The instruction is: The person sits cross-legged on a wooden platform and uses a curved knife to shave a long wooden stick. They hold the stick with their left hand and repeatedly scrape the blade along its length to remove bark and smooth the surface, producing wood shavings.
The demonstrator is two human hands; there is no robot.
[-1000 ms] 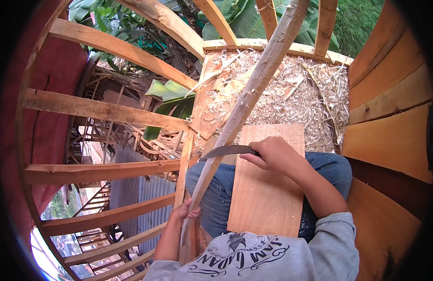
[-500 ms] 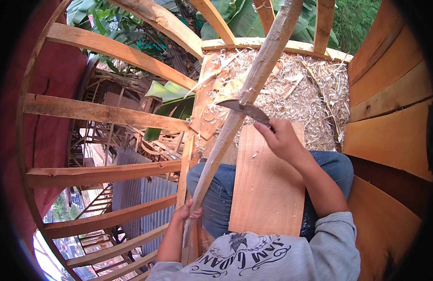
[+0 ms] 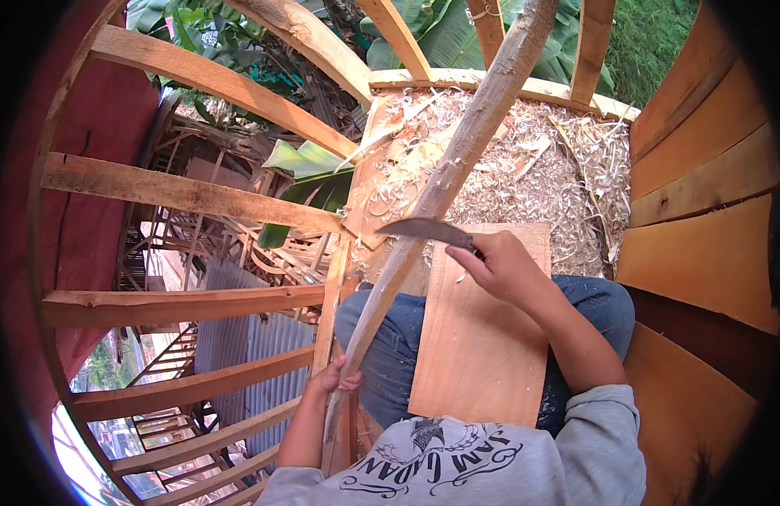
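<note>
A long peeled wooden pole (image 3: 457, 160) slants from the upper right down to my left side. Near its lower end, my left hand (image 3: 337, 376) is wrapped around it. My right hand (image 3: 501, 263) grips the handle of a curved dark-bladed knife (image 3: 423, 229), most of the handle being hidden in the fist. The blade lies across the pole, its tip pointing left past the pole's edge. A flat wooden board (image 3: 483, 337) rests over my lap, under my right forearm, with a few small chips on it.
Curly wood shavings (image 3: 542, 185) cover the floor in front of me. Wooden slats (image 3: 187, 198) form an open railing at left, with corrugated sheets (image 3: 276, 354) beyond. A plank wall (image 3: 693, 253) stands close at right. Banana leaves (image 3: 440, 42) show behind the far railing.
My right hand has drawn the knife down along the pole toward me, and the blade has turned flatter across it. My left hand keeps its hold near the lower end.
</note>
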